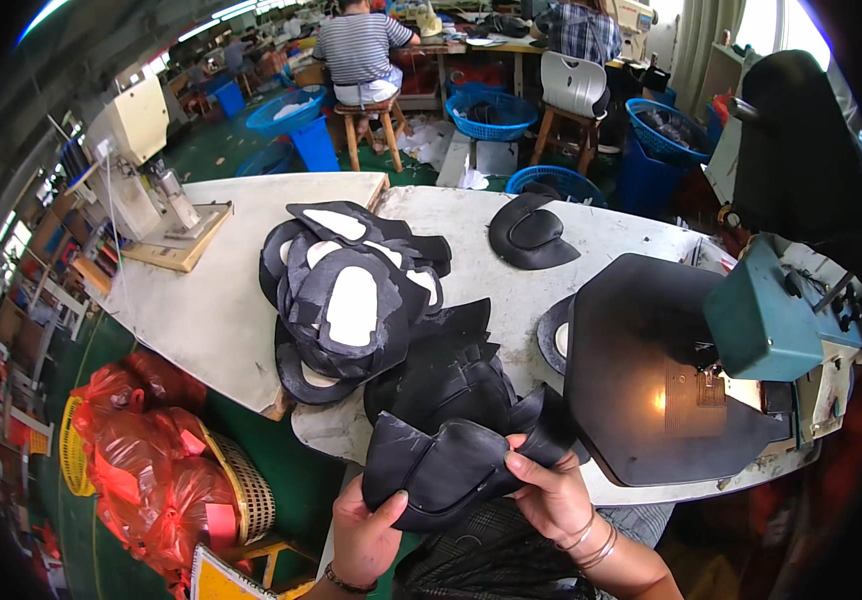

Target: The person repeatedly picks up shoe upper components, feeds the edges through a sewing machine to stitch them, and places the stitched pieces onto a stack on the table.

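A black shoe upper (441,470) with a seam across it is held up at the near edge of the table. My left hand (367,532) pinches its lower left edge between thumb and fingers. On the other side, my right hand (555,494) grips the upper's right edge, thumb on top, bracelets at the wrist. Just beyond lie more black uppers (451,375), overlapping one another. Further left is a heap of black pieces with white linings (351,305). One curved black piece (531,232) rests apart at the far side.
A teal sewing machine (766,315) with a dark octagonal bed (641,370) stands on the right. Another sewing machine (136,150) is at far left. Red plastic bags (151,450) fill a yellow basket (241,490) on the floor. Two people sit working beyond, near blue baskets (491,115).
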`<state>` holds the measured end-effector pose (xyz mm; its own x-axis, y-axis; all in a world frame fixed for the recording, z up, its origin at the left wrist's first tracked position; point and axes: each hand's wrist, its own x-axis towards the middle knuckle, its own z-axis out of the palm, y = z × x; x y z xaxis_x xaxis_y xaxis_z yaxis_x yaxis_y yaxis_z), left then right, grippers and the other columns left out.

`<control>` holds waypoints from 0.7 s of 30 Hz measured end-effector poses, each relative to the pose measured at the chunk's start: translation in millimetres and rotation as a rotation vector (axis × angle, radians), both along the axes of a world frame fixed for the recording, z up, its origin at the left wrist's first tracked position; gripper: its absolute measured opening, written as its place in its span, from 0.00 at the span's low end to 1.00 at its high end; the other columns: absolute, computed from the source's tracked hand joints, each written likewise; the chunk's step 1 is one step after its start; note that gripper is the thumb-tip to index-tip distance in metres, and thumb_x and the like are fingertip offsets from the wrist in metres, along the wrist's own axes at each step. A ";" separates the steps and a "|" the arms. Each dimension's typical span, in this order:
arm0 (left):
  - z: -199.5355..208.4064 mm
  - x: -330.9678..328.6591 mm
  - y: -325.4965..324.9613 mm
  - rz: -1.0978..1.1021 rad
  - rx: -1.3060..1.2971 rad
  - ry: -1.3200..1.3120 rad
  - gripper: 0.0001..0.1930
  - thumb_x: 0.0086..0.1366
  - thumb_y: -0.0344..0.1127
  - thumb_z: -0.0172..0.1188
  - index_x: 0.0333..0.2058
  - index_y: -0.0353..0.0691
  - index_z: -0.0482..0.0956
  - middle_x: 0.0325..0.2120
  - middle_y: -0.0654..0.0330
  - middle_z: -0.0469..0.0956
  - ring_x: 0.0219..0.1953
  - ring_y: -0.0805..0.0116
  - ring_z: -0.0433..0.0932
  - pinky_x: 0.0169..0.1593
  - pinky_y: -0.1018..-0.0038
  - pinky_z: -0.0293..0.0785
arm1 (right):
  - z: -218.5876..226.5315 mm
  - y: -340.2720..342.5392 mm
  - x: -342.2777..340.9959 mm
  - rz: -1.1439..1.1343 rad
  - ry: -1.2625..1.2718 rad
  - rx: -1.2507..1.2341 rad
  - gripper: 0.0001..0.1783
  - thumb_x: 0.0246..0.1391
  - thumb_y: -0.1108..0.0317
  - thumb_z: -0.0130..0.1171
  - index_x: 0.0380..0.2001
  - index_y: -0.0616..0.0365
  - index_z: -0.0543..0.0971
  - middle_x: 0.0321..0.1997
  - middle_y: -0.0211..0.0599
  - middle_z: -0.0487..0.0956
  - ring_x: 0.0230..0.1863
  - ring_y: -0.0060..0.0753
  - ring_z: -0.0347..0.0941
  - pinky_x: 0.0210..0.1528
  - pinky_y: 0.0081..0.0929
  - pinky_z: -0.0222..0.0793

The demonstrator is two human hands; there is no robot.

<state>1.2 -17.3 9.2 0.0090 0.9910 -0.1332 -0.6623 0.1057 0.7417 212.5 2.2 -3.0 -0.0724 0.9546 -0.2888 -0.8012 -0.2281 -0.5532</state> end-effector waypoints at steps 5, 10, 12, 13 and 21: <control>-9.9 -19.2 12.3 -0.219 0.006 0.167 0.15 0.64 0.20 0.59 0.50 0.28 0.77 0.44 0.54 0.82 0.47 0.67 0.80 0.56 0.71 0.73 | 3.9 4.6 19.9 -0.080 -0.818 0.195 0.38 0.45 0.77 0.73 0.60 0.61 0.67 0.51 0.40 0.80 0.52 0.39 0.77 0.61 0.38 0.69; 25.7 -25.3 25.9 -0.875 0.232 0.803 0.15 0.66 0.27 0.60 0.51 0.37 0.80 0.46 0.55 0.84 0.46 0.75 0.81 0.51 0.79 0.74 | 31.7 8.7 35.8 0.575 -0.880 0.652 0.38 0.41 0.64 0.79 0.55 0.65 0.73 0.50 0.41 0.80 0.51 0.35 0.76 0.60 0.35 0.68; 23.4 -20.6 22.3 -0.948 0.279 0.708 0.14 0.67 0.28 0.60 0.51 0.39 0.81 0.44 0.54 0.84 0.45 0.74 0.82 0.51 0.78 0.74 | 47.4 3.3 22.1 0.722 -0.883 0.675 0.16 0.52 0.62 0.71 0.39 0.62 0.82 0.35 0.39 0.83 0.38 0.30 0.81 0.42 0.27 0.76; 30.6 -19.2 20.5 -1.004 0.219 0.872 0.13 0.64 0.24 0.61 0.47 0.34 0.83 0.40 0.55 0.85 0.44 0.70 0.84 0.50 0.76 0.76 | 44.1 -1.9 21.6 0.654 -1.029 0.693 0.12 0.55 0.64 0.68 0.38 0.62 0.82 0.34 0.38 0.83 0.37 0.30 0.81 0.40 0.27 0.76; 39.5 -19.3 79.4 -0.492 0.093 0.745 0.15 0.63 0.26 0.63 0.48 0.30 0.78 0.38 0.58 0.84 0.40 0.74 0.81 0.45 0.77 0.76 | 27.3 -24.3 54.2 0.225 -1.001 0.261 0.12 0.67 0.74 0.50 0.46 0.71 0.77 0.44 0.44 0.82 0.46 0.35 0.80 0.53 0.29 0.73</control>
<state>-18.1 62.1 48.7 0.3788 0.9051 -0.1933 0.0984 0.1683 0.9808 266.7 -22.1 24.4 -0.0978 0.9899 -0.1025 0.0930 -0.0934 -0.9913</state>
